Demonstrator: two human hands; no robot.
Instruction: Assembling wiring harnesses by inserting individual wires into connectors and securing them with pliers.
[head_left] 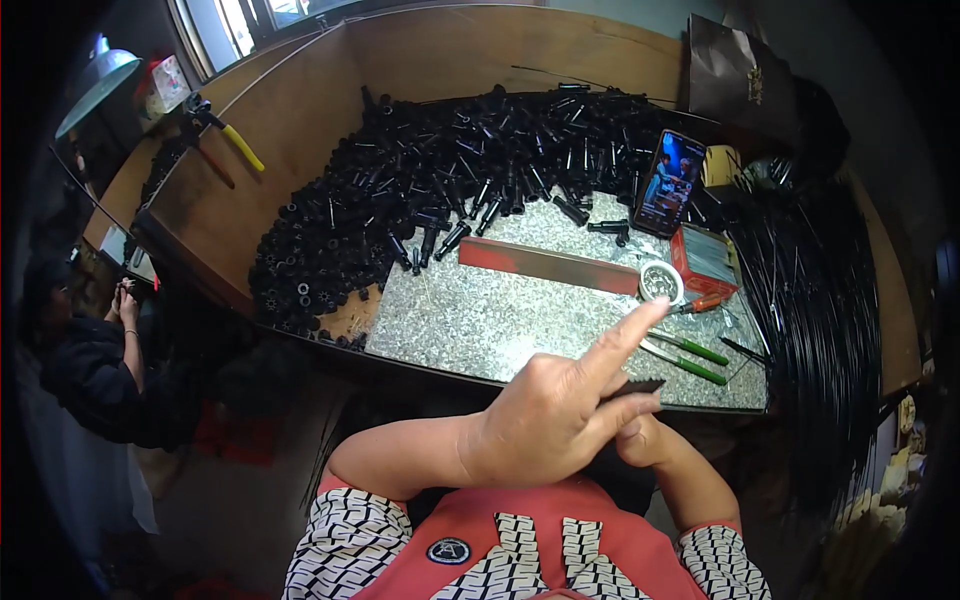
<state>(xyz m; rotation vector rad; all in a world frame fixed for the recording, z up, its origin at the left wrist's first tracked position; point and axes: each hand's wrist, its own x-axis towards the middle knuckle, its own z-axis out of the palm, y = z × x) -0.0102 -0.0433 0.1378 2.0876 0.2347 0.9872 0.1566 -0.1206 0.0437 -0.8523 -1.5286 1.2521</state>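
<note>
My left hand (545,415) reaches across in front of me, its index finger stretched toward a small white cup (645,280) of tiny shiny pieces. The fingertip overlaps the cup's near rim; whether it touches cannot be told. Between that finger and the thumb shows a thin dark toothed strip (640,388). My right hand (645,443) is closed just under the left thumb and mostly hidden by it. Green-handled pliers (700,350) lie just beyond the hands, on a speckled stone slab (450,320). An orange-handled tool (700,304) rests beside the cup.
Black cylindrical parts (450,150) are heaped at the back and left. A long flat metal bar (550,268) crosses the slab. A phone (668,185) stands behind a red box (703,260). Long black rods (820,330) hang at right. Another person (95,370) sits at left.
</note>
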